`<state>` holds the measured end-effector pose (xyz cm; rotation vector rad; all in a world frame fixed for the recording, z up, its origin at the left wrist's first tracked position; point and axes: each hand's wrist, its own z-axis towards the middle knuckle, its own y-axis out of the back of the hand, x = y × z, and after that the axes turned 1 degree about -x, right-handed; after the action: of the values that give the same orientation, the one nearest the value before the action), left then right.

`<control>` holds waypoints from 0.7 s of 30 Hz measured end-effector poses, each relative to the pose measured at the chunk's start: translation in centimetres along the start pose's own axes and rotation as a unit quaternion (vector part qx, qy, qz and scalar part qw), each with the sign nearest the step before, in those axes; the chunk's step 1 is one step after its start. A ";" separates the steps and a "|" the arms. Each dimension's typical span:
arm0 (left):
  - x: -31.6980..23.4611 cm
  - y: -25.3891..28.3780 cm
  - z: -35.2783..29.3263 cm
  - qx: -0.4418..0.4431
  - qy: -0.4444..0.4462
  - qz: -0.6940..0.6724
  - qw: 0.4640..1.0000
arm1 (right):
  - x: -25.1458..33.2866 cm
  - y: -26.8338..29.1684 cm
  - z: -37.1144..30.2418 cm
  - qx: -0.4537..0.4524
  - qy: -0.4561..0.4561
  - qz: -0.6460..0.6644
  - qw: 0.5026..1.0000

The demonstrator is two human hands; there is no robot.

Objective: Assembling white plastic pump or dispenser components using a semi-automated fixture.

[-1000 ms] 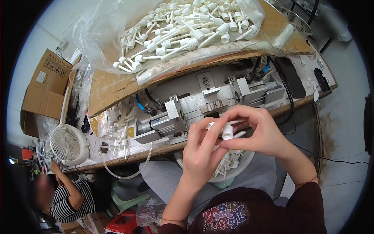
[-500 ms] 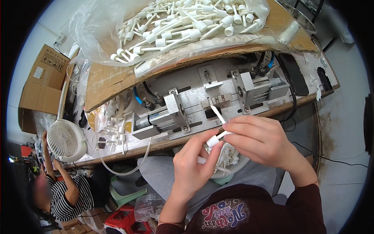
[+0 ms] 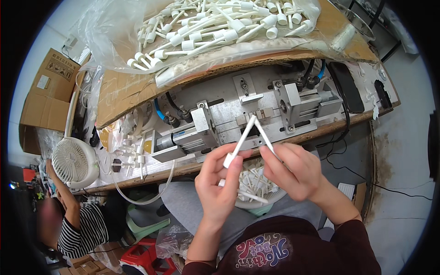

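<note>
Right now, grips a white capped stick (image 3: 240, 144) in the left hand (image 3: 214, 190), with thumb and fingers closed narrowly about its cap and with its stem slanting far and right. Pinches a second white stick (image 3: 264, 134) between the right hand's (image 3: 295, 172) thumb and fingers, slanting far and left; cannot tell whether capped at the hidden end. Brings both far tips together in view, in front of a notched metal block (image 3: 263, 113), with contact uncertain. Shows another white cap (image 3: 222, 182) by the left palm; cannot tell whether gripped. Below the hands, a white basket (image 3: 275, 197) of similar sticks. Beyond, left and right pneumatic cylinders (image 3: 306, 104) on a metal base plate (image 3: 229, 133). Farther, on a cardboard sheet (image 3: 130, 91), a clear plastic bag (image 3: 107, 41) heaped with ribbed-capped sticks (image 3: 231, 25). To the left, a white fan (image 3: 72, 159).
</note>
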<state>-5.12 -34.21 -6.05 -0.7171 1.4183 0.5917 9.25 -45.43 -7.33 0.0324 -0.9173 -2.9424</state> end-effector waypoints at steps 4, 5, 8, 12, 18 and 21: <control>0.0 0.5 -0.4 -0.020 -0.021 -0.030 0.999 | 0.5 -2.6 -0.7 0.052 -0.114 0.053 0.991; 0.0 0.6 -0.4 -0.026 -0.035 -0.020 0.999 | 0.6 -2.9 -0.8 0.057 -0.128 0.065 0.988; 0.1 0.8 -0.4 -0.039 -0.062 -0.006 0.997 | 0.8 -3.3 -0.4 0.072 -0.139 0.061 0.986; 0.0 1.0 -0.5 -0.048 -0.062 -0.031 0.996 | 0.6 -3.3 0.9 0.108 -0.121 0.040 0.986; 0.7 1.0 -0.2 -0.053 -0.047 -0.104 0.992 | 0.6 -3.2 1.5 0.135 -0.131 0.030 0.982; 0.1 1.3 -0.5 -0.049 0.003 -0.151 0.987 | 0.5 -3.3 1.4 0.148 -0.088 -0.007 0.985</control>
<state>-6.36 -33.72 -6.23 -0.9921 1.2599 0.4245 8.49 -41.95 -8.09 -0.2123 -1.3781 -2.8269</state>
